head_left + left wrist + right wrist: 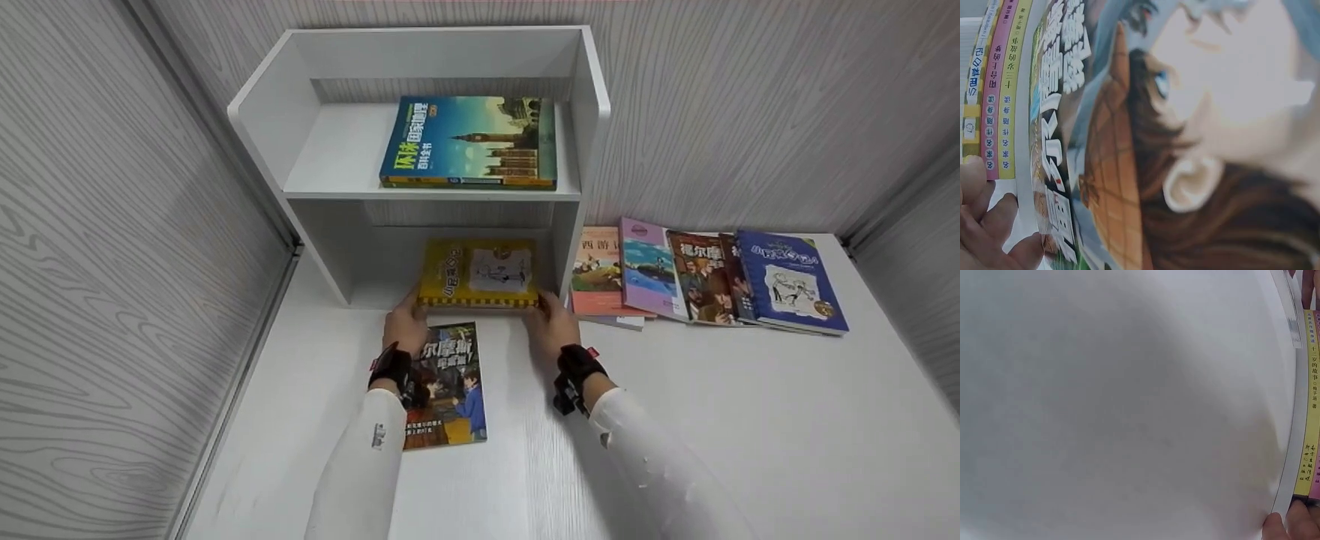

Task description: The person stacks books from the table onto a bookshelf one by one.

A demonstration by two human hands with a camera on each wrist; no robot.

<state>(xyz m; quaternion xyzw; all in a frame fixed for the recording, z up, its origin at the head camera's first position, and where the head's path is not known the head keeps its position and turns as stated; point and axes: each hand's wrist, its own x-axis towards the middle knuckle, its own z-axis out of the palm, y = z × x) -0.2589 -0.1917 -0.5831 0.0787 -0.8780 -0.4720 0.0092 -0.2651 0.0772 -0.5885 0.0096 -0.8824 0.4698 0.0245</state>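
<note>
A yellow book (480, 294) with a cartoon cover lies flat at the front of the shelf's lower compartment, on top of a small stack. Below it, the left wrist view shows a pink-spined book (992, 67) and a yellow-spined book (1012, 90). My left hand (406, 328) holds the stack's left end, fingers bent near its lower edge. At the opposite end, my right hand (553, 330) grips the stack; its fingertips show low in the right wrist view. Under my left wrist lies a detective book (457, 382), partly covered by the hand and wrist.
A white two-tier shelf (315, 142) stands against the back wall. On its upper level lies a stack topped by a blue geography book (465, 142). To the shelf's right, several books overlap along the wall, among them a dark blue one (791, 281) and an orange one (600, 274).
</note>
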